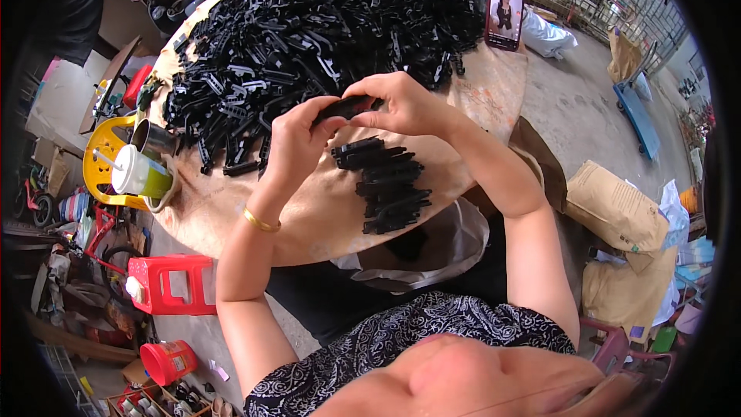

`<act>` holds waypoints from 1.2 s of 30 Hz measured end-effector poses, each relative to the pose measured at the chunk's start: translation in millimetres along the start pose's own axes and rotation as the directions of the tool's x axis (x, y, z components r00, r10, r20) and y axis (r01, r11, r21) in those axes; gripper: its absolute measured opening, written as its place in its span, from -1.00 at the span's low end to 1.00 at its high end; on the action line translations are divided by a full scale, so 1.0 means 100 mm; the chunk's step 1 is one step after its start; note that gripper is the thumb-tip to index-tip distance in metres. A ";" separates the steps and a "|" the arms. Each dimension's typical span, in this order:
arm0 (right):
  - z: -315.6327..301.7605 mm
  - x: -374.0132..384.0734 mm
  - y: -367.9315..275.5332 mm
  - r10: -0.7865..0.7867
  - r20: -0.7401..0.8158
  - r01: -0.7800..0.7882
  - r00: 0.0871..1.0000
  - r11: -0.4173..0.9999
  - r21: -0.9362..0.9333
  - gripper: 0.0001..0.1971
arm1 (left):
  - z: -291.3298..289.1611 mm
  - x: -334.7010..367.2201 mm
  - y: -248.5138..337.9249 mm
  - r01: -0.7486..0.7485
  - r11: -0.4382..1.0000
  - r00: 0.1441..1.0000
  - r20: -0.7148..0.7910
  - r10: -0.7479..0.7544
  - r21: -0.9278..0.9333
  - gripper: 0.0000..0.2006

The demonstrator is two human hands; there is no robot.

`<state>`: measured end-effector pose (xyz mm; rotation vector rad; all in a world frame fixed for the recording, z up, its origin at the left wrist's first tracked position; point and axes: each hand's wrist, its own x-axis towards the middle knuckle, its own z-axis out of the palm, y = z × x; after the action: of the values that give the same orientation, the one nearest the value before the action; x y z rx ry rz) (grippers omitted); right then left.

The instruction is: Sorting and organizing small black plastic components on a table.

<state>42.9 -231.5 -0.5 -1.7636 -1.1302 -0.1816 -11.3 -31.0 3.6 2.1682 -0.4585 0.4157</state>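
Both hands meet over the table in front of the big heap. My left hand [299, 137] and my right hand [401, 106] pinch a dark black plastic piece [349, 107] between them, fingers curled round its two ends. Its exact kind is partly hidden by my fingers. Just below my hands lies a stack of slim black plastic pieces [390, 185], laid side by side in a rough column. Behind my hands rises a large heap of similar loose black plastic pieces [332, 23], spread over the far part of the cloth-covered round table [231, 216].
A phone [505, 12] stands upright at the table's far right. At the left edge is a cup with a straw [143, 172], near a yellow chair [99, 150]. A white bag [432, 259] hangs open below the near edge. A red stool [174, 286] stands left.
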 end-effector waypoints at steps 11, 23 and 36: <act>0.03 -0.03 0.07 -0.013 -0.085 0.012 0.996 1.000 -0.014 -0.77 | -0.07 0.05 0.01 0.112 0.971 0.989 0.120 -0.088 -0.210 -0.71; -0.03 -0.02 0.07 0.113 0.081 -0.119 0.990 0.990 0.074 -0.73 | -0.02 0.03 -0.06 0.150 0.956 0.983 0.146 -0.115 -0.254 -0.74; -0.11 -0.03 0.39 -0.113 0.050 0.122 0.992 0.841 -0.527 -0.78 | -0.04 0.08 0.02 -0.291 0.948 0.924 0.298 0.242 0.132 -0.77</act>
<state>74.5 -244.8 -21.9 -2.1782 -1.2841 -0.6064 -5.8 -30.9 10.9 2.3532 -0.9139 0.3073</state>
